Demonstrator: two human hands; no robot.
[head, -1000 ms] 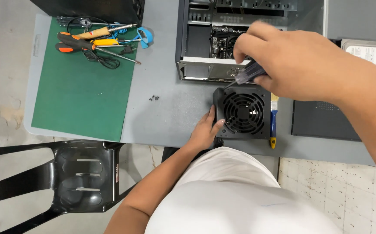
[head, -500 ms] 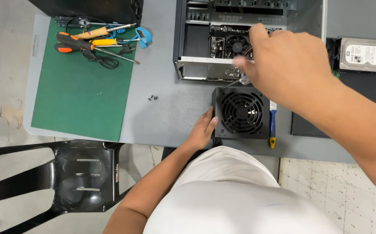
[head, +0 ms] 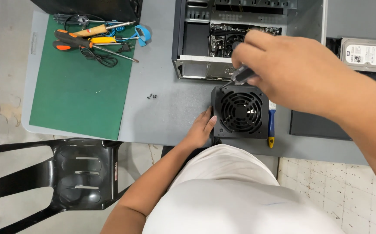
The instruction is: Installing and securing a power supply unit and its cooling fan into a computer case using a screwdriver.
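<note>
Just beside left hand (head: 201, 130): power supply (head: 240, 112)

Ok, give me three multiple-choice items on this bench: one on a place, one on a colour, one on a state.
1. Where does the left hand rest?
A. on the green mat
B. against the left side of the black fan box
C. on the chair

2. What colour is the mat under the screwdrivers?
A. green
B. red
C. white

3. How is the computer case on the table?
A. shut with its panel on
B. wrapped in plastic
C. open, with its inner parts showing

Answers: 1 B, the fingers lie along the box's left edge. 2 A, the mat is plainly green. 3 C, boards and a cooler show inside, while the right hand holds a dark tool at the box's top edge.
</note>
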